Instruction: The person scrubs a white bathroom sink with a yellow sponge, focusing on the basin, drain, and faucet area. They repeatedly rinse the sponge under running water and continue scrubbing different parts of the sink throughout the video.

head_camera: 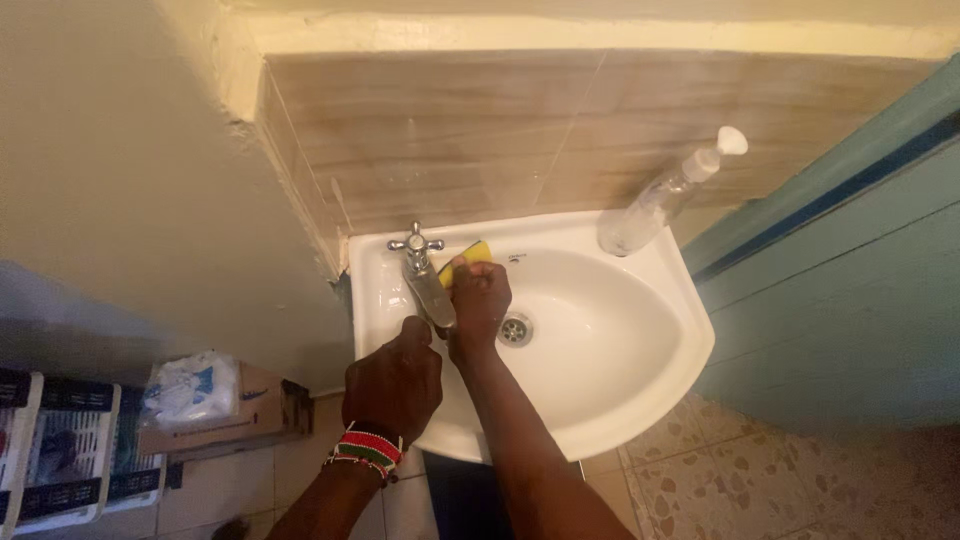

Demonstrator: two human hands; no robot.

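Observation:
A small white sink (650,330) hangs on a tiled wall, with a chrome tap (424,270) at its left rear corner. My right hand (480,295) grips a yellow sponge (468,254) and presses it against the tap and the sink rim behind it. My left hand (397,383), with a beaded bracelet on the wrist, is curled near the spout end of the tap over the sink's left rim; I cannot tell whether it holds the spout. The drain (515,329) sits in the bowl just right of my right hand.
A clear pump bottle (665,195) stands on the sink's back right corner. A teal door (850,290) is at the right. On the floor at left are a cardboard box with a plastic bag (195,390) and white crates (60,450).

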